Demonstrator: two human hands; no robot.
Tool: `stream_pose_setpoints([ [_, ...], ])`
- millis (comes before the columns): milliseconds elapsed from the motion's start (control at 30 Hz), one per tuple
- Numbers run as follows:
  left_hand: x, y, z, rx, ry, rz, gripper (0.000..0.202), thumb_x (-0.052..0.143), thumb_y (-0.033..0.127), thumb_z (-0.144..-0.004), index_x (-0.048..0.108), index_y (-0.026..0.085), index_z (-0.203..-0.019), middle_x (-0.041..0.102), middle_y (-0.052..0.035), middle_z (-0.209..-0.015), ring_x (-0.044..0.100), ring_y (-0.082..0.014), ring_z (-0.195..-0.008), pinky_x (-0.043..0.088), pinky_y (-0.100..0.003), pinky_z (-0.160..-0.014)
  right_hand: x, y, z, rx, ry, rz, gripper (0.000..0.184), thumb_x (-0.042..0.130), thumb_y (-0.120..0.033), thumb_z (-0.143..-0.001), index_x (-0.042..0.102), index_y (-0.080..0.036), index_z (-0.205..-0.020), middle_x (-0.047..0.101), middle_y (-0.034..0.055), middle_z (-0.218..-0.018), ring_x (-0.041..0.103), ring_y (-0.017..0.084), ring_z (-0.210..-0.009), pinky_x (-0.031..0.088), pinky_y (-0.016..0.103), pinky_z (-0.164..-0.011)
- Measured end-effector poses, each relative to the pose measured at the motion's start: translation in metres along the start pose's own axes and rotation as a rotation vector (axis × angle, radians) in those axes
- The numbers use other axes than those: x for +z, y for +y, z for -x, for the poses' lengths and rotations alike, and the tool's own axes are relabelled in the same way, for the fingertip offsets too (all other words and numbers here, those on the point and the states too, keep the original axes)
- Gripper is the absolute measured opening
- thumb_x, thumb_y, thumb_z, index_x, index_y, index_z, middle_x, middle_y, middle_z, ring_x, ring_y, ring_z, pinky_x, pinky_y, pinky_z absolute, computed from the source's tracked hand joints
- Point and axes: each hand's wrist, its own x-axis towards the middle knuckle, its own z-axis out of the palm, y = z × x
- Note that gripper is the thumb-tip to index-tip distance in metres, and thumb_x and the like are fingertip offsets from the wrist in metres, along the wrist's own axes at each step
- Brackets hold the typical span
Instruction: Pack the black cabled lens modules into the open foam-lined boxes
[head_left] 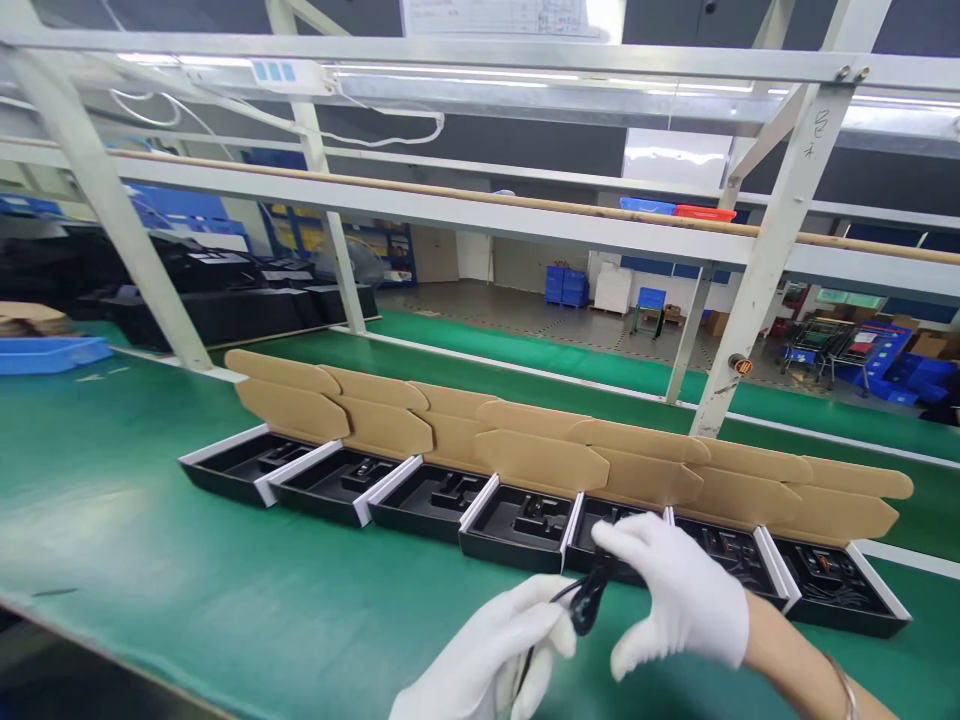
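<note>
Both my hands wear white gloves and meet over the green table's near side. My left hand [491, 655] and my right hand [675, 595] pinch a small coiled black cable [587, 603] between them, just in front of the fifth box. A row of several open black boxes [517, 530] with brown cardboard lids [540, 460] stands overlapped across the table. Each box has a black moulded tray. The two rightmost boxes [840, 585] hold cables or small parts with orange details.
The green mat [150, 560] covers the table. White metal frame posts [772, 250] rise behind the boxes. A blue bin [49, 353] sits at far left, with stacks of black boxes [225, 290] behind it. Blue crates and trolleys stand on the floor beyond.
</note>
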Motion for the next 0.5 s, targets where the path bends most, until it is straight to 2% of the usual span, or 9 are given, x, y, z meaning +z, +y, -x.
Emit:
stream_pose_setpoints([
  [67,0.003,0.010,-0.014,-0.030,-0.116,-0.137,0.033,0.054,0.050,-0.081,0.062,0.019,-0.090,0.063,-0.0012,-0.081,0.036,-0.0062,-0.041,0.025,-0.024,-0.044,-0.002,-0.019,0.007,-0.005,0.121,-0.011,0.054,0.066,-0.042,-0.079,0.055,-0.020,-0.127,0.067,0.0102,-0.101,0.061,0.022,-0.084,0.050,0.035,-0.073],
  [100,0.003,0.015,-0.023,-0.026,-0.120,-0.263,0.031,0.052,0.047,-0.083,0.061,0.020,-0.095,0.064,-0.0008,-0.081,0.039,-0.0077,-0.042,0.027,-0.024,-0.044,-0.003,-0.024,0.008,0.054,0.169,-0.041,0.036,0.061,-0.034,-0.083,0.061,-0.021,-0.116,0.068,0.0078,-0.093,0.061,0.020,-0.079,0.050,0.033,-0.070],
  [167,0.000,0.022,-0.046,0.060,0.008,-0.559,0.027,0.049,0.042,-0.083,0.062,0.022,-0.095,0.066,-0.0006,-0.082,0.051,-0.0127,-0.056,0.037,-0.024,-0.053,-0.008,-0.023,0.009,0.261,0.217,-0.195,0.019,0.056,-0.024,-0.084,0.062,-0.022,-0.102,0.068,0.0037,-0.085,0.062,0.017,-0.074,0.050,0.031,-0.069],
  [233,-0.001,0.025,-0.074,0.173,0.171,-0.774,0.024,0.047,0.039,-0.084,0.065,0.023,-0.086,0.067,-0.0019,-0.088,0.057,-0.0181,-0.080,0.042,-0.028,-0.075,-0.013,-0.014,0.008,0.456,0.197,-0.440,0.019,0.055,-0.020,-0.081,0.058,-0.022,-0.100,0.068,0.0016,-0.088,0.065,0.016,-0.075,0.052,0.031,-0.072],
  [267,-0.001,0.025,-0.088,0.203,0.182,-0.821,0.024,0.047,0.038,-0.084,0.065,0.023,-0.083,0.067,-0.0023,-0.090,0.057,-0.0200,-0.089,0.041,-0.030,-0.083,-0.015,-0.009,0.007,0.520,0.170,-0.570,0.020,0.053,-0.019,-0.081,0.055,-0.022,-0.100,0.069,0.0012,-0.090,0.066,0.016,-0.075,0.053,0.031,-0.073],
  [300,0.001,0.024,-0.100,0.203,0.131,-0.828,0.025,0.046,0.039,-0.084,0.065,0.023,-0.081,0.068,-0.0023,-0.091,0.057,-0.0211,-0.093,0.040,-0.030,-0.087,-0.016,-0.003,0.006,0.563,0.139,-0.682,0.021,0.051,-0.018,-0.081,0.053,-0.022,-0.102,0.069,0.0011,-0.091,0.067,0.015,-0.074,0.054,0.031,-0.072],
  [367,0.009,0.020,-0.119,0.153,-0.055,-0.797,0.032,0.041,0.044,-0.087,0.064,0.022,-0.079,0.068,-0.0018,-0.083,0.060,-0.0208,-0.087,0.043,-0.031,-0.086,-0.015,0.006,0.005,0.618,0.121,-0.767,0.025,0.048,-0.017,-0.081,0.050,-0.021,-0.106,0.069,0.0012,-0.089,0.067,0.015,-0.071,0.055,0.031,-0.070],
  [433,0.017,0.016,-0.129,0.088,-0.235,-0.758,0.048,0.028,0.053,-0.090,0.061,0.021,-0.076,0.064,-0.0007,-0.067,0.062,-0.0198,-0.074,0.047,-0.031,-0.082,-0.012,0.014,0.005,0.626,0.189,-0.611,0.037,0.049,-0.015,-0.079,0.049,-0.021,-0.116,0.068,0.0025,-0.093,0.066,0.016,-0.075,0.054,0.032,-0.074],
  [500,0.021,0.015,-0.134,0.032,-0.360,-0.734,0.061,0.013,0.058,-0.091,0.056,0.020,-0.070,0.056,0.0007,-0.053,0.061,-0.0186,-0.064,0.049,-0.032,-0.081,-0.010,0.023,0.006,0.544,0.236,-0.321,0.046,0.050,-0.015,-0.081,0.048,-0.022,-0.126,0.064,0.0050,-0.103,0.063,0.017,-0.084,0.052,0.032,-0.079],
])
